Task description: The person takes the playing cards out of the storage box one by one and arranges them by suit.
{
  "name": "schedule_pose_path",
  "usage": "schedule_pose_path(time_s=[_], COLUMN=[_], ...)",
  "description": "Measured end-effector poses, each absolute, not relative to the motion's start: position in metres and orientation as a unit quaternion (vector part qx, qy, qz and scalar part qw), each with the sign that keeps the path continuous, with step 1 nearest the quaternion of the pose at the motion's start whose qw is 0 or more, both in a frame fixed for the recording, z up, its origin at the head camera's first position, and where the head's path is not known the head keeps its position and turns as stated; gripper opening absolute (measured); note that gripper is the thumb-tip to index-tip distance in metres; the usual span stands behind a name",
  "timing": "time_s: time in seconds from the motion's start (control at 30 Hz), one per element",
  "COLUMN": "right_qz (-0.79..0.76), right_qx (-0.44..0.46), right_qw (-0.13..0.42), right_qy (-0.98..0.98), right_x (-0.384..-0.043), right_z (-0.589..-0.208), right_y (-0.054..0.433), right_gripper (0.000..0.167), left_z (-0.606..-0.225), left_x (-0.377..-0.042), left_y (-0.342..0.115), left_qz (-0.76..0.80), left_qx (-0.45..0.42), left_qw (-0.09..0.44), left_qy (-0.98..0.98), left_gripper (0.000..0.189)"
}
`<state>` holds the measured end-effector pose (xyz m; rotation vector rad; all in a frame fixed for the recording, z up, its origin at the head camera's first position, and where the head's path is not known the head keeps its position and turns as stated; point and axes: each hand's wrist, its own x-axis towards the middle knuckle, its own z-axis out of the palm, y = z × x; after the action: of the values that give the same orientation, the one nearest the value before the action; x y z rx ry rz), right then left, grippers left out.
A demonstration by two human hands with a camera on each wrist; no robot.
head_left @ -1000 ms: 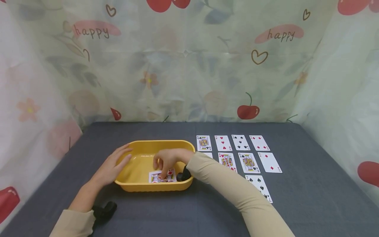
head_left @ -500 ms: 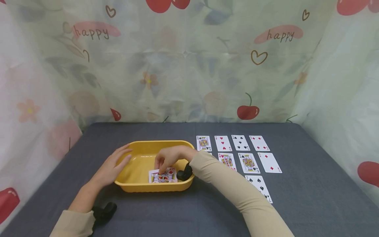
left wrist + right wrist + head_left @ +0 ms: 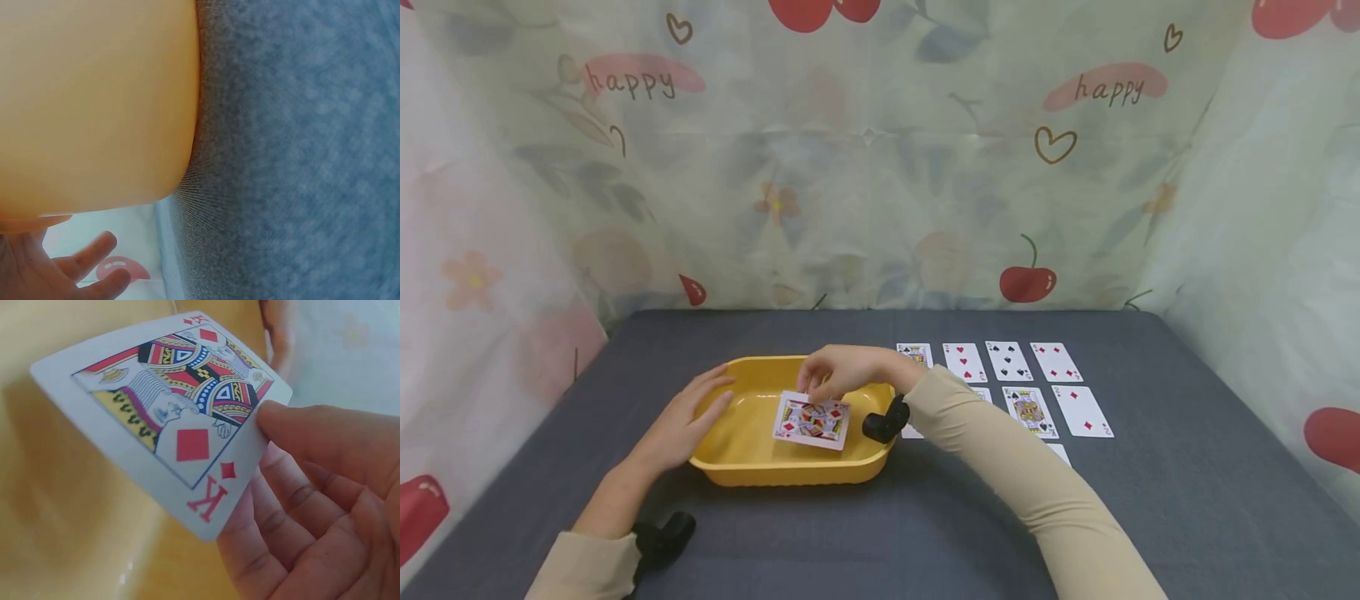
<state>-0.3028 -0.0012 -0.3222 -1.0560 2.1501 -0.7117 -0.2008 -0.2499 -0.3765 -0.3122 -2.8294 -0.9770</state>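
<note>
Between thumb and fingers my right hand pinches the king of diamonds by its long edge. The card is face up and tilted, held above the floor of a yellow plastic tray. In the right wrist view the king card shows clearly, with the thumb on its face and fingers beneath. My left hand rests at the tray's left rim, fingers spread and fairly straight. The left wrist view shows the tray's outer wall and part of the left hand.
Face-up playing cards lie in rows right of the tray, among them a king of spades, a two of diamonds and a three of hearts. My right forearm covers some. A dark cloth covers the table; a printed curtain stands behind.
My right hand has lifted the king of diamonds off the tray floor, rising and shifting slightly right. The right forearm now covers more of the laid-out cards. My left hand has stayed put.
</note>
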Motion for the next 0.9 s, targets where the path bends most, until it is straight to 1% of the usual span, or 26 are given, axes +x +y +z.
schedule_pose_path(time_s=[0.23,0.47,0.9], right_qz=[-0.294,-0.309,-0.36], right_qx=[-0.389,-0.379,-0.344], right_qw=[0.299,0.275,0.26], right_qy=[0.82,0.828,0.827], right_x=[-0.305,-0.304,-0.305], right_z=[-0.313,-0.305,-0.298], right_y=[0.01,0.023,0.051], right_gripper=[0.021,0.026,0.032], left_z=[-0.375,-0.375,-0.378], left_x=[-0.201,-0.201,-0.201], left_y=[-0.25,-0.25,-0.251], left_qz=[-0.322,-0.323,-0.325], left_qx=[-0.1,-0.105,-0.101], left_qw=[0.059,0.067,0.061], left_qy=[-0.94,-0.938,-0.938], left_gripper=[0.049,0.048,0.051])
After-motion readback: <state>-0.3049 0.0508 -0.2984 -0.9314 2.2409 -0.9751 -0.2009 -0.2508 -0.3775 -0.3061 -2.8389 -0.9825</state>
